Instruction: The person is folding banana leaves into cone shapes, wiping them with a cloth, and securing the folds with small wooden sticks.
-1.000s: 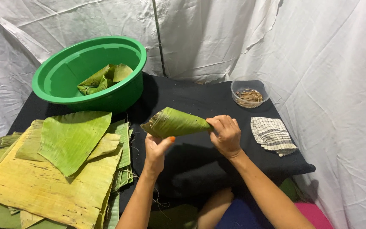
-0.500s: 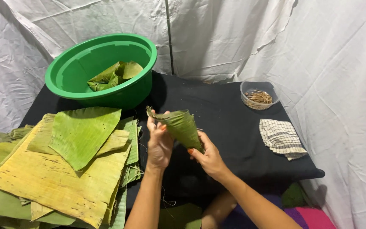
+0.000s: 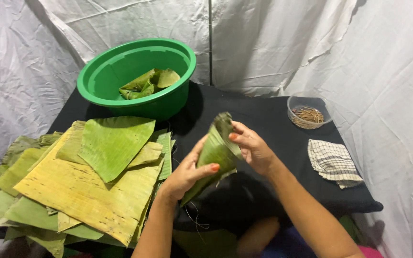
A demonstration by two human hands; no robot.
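Observation:
A green banana-leaf cone [image 3: 214, 152] stands nearly upright above the black table [image 3: 264, 119], point down. My left hand [image 3: 185, 174] wraps its lower body, thumb across the front. My right hand [image 3: 252, 147] pinches the folded top edge of the cone from the right side. A stack of flat yellow and green banana leaves [image 3: 82, 181] lies to the left of my hands.
A green plastic basin [image 3: 135, 79] with a few folded leaf cones inside stands at the back left. A small clear bowl of thin sticks [image 3: 308, 112] sits at the back right, a checked cloth [image 3: 333, 161] nearer. White sheeting surrounds the table.
The leaf cone has turned from lying sideways to nearly upright with its point down. My left hand has shifted to grip its body while my right hand moved to the top fold.

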